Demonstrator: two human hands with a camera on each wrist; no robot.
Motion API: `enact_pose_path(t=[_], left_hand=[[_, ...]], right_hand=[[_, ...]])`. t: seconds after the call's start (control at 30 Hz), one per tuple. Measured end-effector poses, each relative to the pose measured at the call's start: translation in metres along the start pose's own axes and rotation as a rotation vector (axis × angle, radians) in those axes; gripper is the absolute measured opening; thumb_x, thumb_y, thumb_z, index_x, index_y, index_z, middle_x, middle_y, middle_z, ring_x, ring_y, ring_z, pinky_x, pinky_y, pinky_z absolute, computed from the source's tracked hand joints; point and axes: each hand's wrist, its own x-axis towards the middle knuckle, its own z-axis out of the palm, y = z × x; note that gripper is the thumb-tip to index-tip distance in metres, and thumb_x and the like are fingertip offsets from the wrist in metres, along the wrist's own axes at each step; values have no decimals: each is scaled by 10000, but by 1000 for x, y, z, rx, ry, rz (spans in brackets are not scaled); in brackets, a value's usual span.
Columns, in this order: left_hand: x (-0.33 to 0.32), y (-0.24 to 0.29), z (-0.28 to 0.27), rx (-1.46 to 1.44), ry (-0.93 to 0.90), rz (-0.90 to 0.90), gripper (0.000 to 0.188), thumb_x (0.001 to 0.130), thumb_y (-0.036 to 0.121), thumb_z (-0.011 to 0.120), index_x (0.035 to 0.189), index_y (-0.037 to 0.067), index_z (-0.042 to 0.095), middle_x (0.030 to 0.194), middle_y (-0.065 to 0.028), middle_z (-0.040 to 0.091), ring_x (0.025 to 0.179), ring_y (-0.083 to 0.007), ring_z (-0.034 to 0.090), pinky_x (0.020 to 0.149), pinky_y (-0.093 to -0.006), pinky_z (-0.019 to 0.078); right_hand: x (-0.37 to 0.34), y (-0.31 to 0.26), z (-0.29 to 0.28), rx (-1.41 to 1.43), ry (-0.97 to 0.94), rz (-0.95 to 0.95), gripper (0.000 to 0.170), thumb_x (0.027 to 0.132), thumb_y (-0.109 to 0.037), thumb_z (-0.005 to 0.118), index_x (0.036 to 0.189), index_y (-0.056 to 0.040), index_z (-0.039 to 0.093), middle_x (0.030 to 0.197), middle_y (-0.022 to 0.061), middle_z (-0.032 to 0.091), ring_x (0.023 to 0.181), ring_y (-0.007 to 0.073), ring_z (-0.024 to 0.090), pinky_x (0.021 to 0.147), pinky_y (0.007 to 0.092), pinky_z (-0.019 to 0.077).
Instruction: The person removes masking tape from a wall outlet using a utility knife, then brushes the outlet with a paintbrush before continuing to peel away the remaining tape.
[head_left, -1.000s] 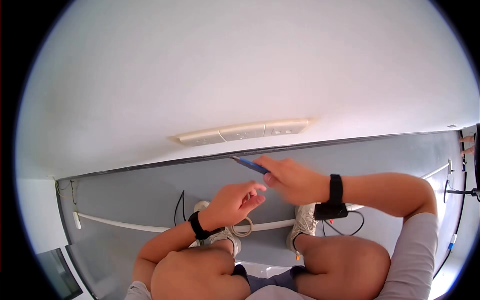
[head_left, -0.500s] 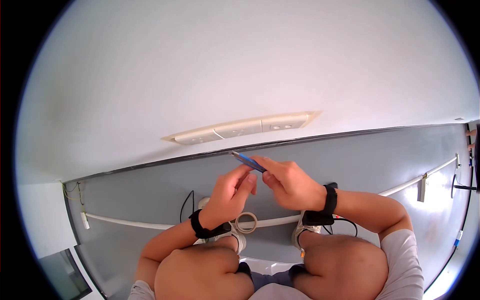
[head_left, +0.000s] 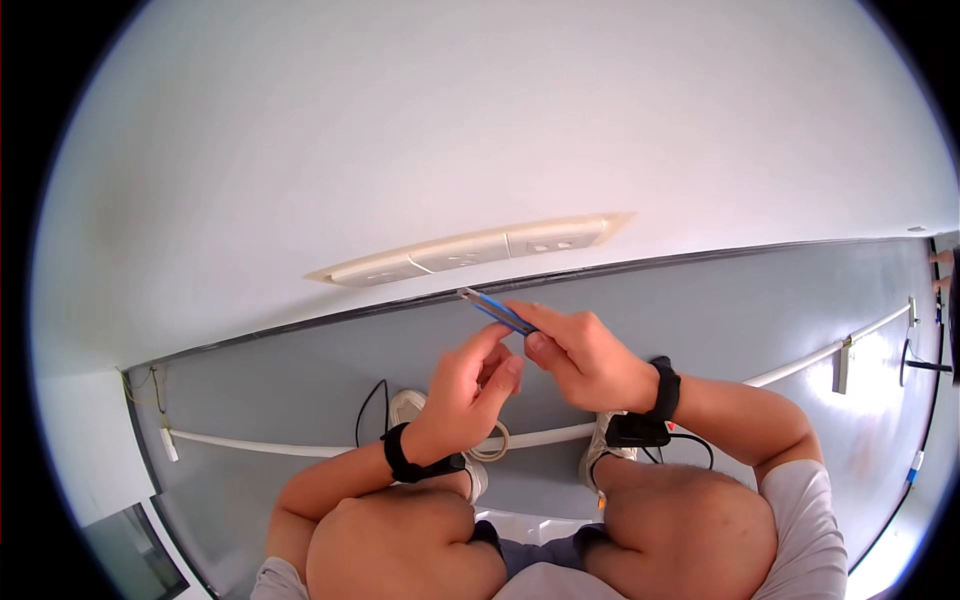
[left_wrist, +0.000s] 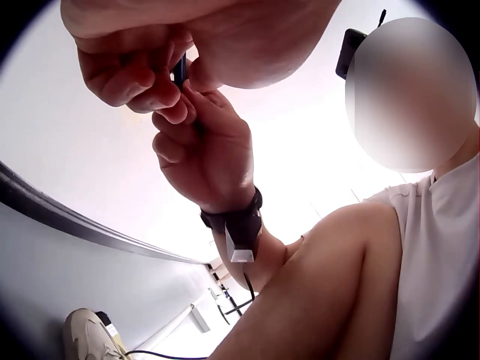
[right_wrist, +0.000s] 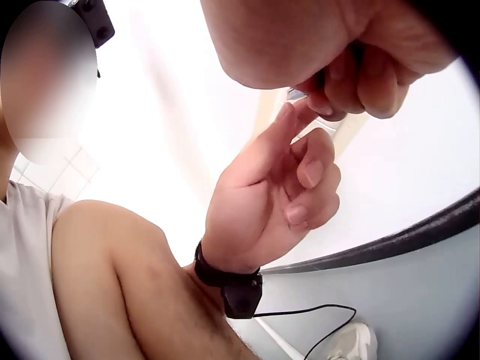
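In the head view my right hand (head_left: 595, 360) grips a blue utility knife (head_left: 497, 310) with its metal tip pointing up and left, toward the foot of the wall. My left hand (head_left: 468, 390) is just left of it, its index fingertip right at the knife's body and the other fingers loosely bent. The left wrist view shows the right hand (left_wrist: 210, 154) with a dark sliver of the knife between the two hands. In the right wrist view the left hand (right_wrist: 262, 195) reaches up to the knife, mostly hidden behind the right hand's fingers.
A row of white socket plates (head_left: 460, 254), bordered by beige tape (head_left: 615, 228), sits low on the white wall (head_left: 480, 120). A dark skirting strip (head_left: 290, 330) meets the grey floor (head_left: 270, 385). A tape roll (head_left: 503, 437), white pipe (head_left: 260, 447) and black cable (head_left: 372, 400) lie near the shoes.
Both hands have come together: the left hand has moved up to the knife, and the right has turned slightly, still holding it. The view has shifted a little.
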Motion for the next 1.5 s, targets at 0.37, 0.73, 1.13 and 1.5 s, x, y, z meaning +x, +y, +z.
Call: enact_pose_path(t=[0.37, 0.73, 1.13, 1.5], left_hand=[[-2, -9, 5, -47, -73, 90, 623, 1022, 63, 575, 1578, -12, 305, 841, -55, 618, 690, -77, 541, 620, -244, 431], [-4, 5, 5, 2, -160, 80, 708, 1020, 129, 616, 1615, 15, 250, 876, -62, 625, 671, -78, 527, 609, -238, 444], [-2, 8, 8, 42, -264, 90, 746, 1001, 113, 628, 1634, 59, 236, 895, -61, 636, 607, -106, 534, 602, -260, 455], [13, 20, -4, 270, -318, 177, 240, 1043, 141, 574, 1213, 2, 672, 833, -75, 633, 606, -180, 555, 616, -316, 478]], right_hand=[[-3, 0, -6, -33, 115, -61, 508, 914, 77, 508, 1417, 9, 526, 710, 219, 598, 578, 358, 590, 562, 395, 470], [-8, 0, -12, -62, 148, -75, 439, 938, 51, 524, 1374, 12, 554, 704, 222, 592, 572, 367, 571, 561, 404, 461], [-10, -1, -11, -77, 265, 15, 78, 1005, -63, 600, 1047, 2, 612, 630, 156, 544, 497, 309, 509, 498, 376, 413], [-22, -6, -24, -274, 331, 7, 125, 1031, -106, 583, 1008, -5, 652, 627, 79, 568, 509, 147, 498, 515, 296, 426]])
